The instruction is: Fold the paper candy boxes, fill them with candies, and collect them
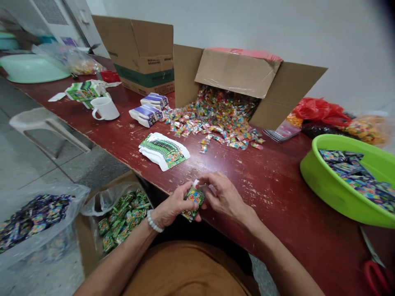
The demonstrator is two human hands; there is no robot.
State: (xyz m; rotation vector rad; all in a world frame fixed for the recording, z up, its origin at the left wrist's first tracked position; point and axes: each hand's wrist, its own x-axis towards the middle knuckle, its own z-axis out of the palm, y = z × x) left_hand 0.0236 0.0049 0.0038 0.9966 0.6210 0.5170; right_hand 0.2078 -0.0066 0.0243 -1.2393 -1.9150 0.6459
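Note:
My left hand [177, 204] is closed around a small green printed candy box [195, 198] at the table's front edge, a bead bracelet on its wrist. The box has a colourful pattern and a white flap standing up at its top. My right hand [220, 193] is closed at that flap, thumb and forefinger at the box's upper end; its fingertips are partly hidden. Just beyond my hands lies a fanned stack of flat green cartons [165, 151]. Behind it, small wrapped candies [212, 123] spill onto the table from a tipped cardboard box [237, 72].
A green basin [311, 181] of dark packets stands right, above red-handled scissors [378, 271]. Left are a white mug [106, 109], purple cartons [148, 111] and an upright cardboard box [145, 57]. Below, a box of green packets [126, 216] and a bag of purple packets [37, 218] flank the table.

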